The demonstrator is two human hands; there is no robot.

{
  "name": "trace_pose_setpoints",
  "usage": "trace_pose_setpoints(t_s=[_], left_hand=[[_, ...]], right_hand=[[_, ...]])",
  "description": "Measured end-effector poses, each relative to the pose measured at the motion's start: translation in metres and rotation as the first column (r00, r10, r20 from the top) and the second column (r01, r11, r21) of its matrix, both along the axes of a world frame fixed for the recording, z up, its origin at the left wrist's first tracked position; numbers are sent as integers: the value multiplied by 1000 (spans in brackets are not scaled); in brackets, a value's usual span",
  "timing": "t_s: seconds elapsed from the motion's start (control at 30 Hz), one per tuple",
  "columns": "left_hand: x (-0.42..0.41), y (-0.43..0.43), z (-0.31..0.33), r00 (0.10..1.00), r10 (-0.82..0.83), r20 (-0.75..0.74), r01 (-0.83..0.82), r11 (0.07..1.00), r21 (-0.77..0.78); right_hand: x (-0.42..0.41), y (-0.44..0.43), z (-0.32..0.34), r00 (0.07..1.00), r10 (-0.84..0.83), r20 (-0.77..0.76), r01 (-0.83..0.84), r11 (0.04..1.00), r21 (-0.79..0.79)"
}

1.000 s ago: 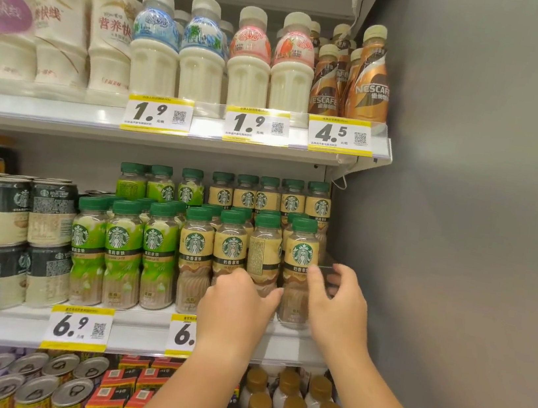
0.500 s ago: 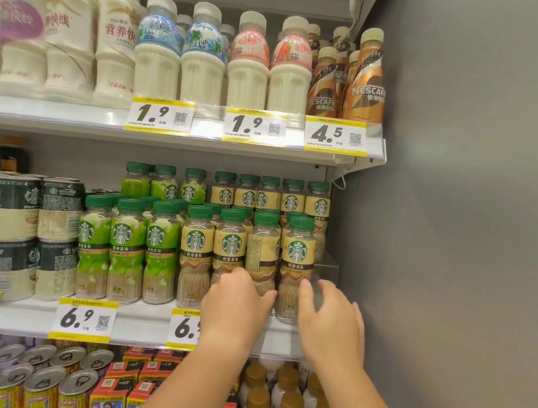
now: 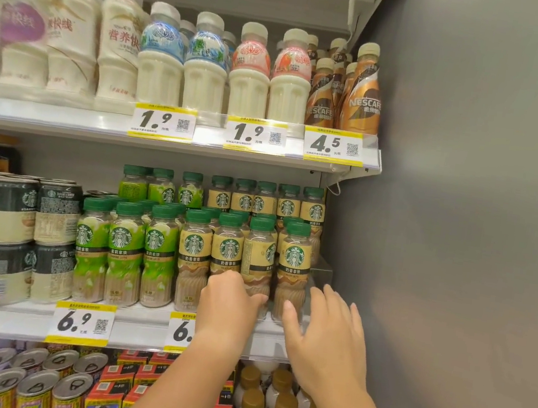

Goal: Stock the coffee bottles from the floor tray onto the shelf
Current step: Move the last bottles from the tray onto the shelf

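Observation:
Tan-label coffee bottles with green caps stand in rows on the middle shelf [image 3: 141,319], at its right end. My left hand [image 3: 229,305] curls around the base of a front-row coffee bottle [image 3: 257,257] whose label is turned sideways. The rightmost front bottle [image 3: 294,266] stands upright beside it. My right hand [image 3: 321,335] hovers just right of that bottle with fingers spread, the thumb close to its base, holding nothing. The floor tray is out of view.
Green-label bottles [image 3: 124,252] and stacked cans [image 3: 8,229] fill the shelf to the left. Milk drinks and Nescafe bottles [image 3: 364,92] stand on the shelf above. A grey side wall [image 3: 464,231] closes the right. Bottles and cans sit on the shelf below.
My right hand has let go of the rightmost front bottle and drawn back to the right with its fingers open. My left hand stays on the sideways-label bottle.

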State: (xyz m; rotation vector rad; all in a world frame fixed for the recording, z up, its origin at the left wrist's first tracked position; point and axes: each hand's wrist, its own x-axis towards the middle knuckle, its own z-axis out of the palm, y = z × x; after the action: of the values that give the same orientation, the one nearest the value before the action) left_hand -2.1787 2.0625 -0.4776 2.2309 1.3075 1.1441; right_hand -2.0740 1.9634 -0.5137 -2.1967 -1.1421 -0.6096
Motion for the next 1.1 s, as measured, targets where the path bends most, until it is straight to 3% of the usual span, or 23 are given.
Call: trace_pose_setpoints(t_s=[0.4,0.63,0.83,0.97,1.1], left_hand=[[-1,14,-14,998,-48,-41,52,992,114],[0,21,-18,963,-30,-269,92,971,222],[-4,23,-23,938,-19,-345,118,956,269],[-9,21,-24,955,-109,-275,183,947,262],[-34,8,-37,944,-126,-305,260,853,453]], right_hand=[[-6,-17,-7,997,59,-42,-58,998,34],[-9,-20,-10,995,94,-44,-92,995,47],[-8,-17,-15,996,73,42,-70,995,-67],[-9,-17,-22,996,42,74,-31,989,-142],[-19,-22,-30,997,-2,83,14,988,-153]])
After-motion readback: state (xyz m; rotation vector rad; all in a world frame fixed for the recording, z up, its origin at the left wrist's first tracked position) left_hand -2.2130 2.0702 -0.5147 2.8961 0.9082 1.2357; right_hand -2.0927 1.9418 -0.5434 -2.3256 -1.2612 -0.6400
